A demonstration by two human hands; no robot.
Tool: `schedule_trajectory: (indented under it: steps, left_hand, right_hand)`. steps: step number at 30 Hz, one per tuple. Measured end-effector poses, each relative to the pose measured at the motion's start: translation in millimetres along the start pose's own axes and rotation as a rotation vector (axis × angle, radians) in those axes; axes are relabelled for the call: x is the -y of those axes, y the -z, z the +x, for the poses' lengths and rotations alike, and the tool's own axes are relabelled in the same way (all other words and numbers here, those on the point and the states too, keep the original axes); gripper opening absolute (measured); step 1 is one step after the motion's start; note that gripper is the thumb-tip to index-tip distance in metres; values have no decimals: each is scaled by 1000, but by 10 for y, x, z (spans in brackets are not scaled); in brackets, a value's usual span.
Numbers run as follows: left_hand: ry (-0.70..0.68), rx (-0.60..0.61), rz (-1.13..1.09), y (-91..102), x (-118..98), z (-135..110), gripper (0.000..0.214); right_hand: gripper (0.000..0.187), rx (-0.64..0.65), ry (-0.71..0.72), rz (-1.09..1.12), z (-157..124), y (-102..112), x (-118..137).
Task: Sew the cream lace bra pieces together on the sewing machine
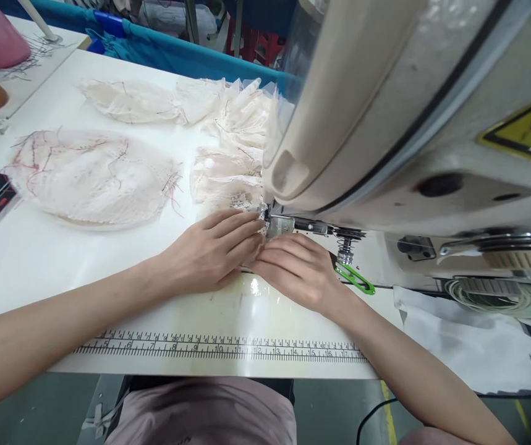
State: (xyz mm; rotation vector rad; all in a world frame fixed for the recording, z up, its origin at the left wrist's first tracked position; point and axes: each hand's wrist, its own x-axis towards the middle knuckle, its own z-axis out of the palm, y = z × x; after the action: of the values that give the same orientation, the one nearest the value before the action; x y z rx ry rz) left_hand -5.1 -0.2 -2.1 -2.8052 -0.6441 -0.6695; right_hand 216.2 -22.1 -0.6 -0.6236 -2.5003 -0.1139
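Note:
My left hand (219,250) rests at the sewing machine's needle area (267,213), fingers together and curled over the edge of a sheer cream lace fabric (228,176). From the right, my right hand (295,266) meets it, its fingers closed on the same fabric just in front of the presser foot. The fingertips of both hands nearly touch, and they hide most of the fabric between them. Gathered folds of the fabric spread behind the needle. Close to my right hand lies a bright green thread snipper (355,279).
A sheer oval piece (98,176) with loose red threads lies on the white table (121,259); another gathered piece (130,102) lies behind. The sewing machine head (376,105) fills the right side. A printed ruler (228,349) runs along the front edge. White cloth (469,346) lies right.

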Motion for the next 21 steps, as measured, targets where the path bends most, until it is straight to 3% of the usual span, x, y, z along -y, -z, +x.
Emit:
schedule_trajectory:
  steps: [3,7,21]
  left_hand:
    - [16,111,-58,-33,12,-33,42]
    - [25,158,-55,-37,22,-48,46]
    - [-17,136,-30,-16,62,-17,43]
  right_hand:
    - [9,17,-1,13,18,17,13]
    - [7,19,-1,17,44,29,22]
    - [12,42,17,-22,-43,2,13]
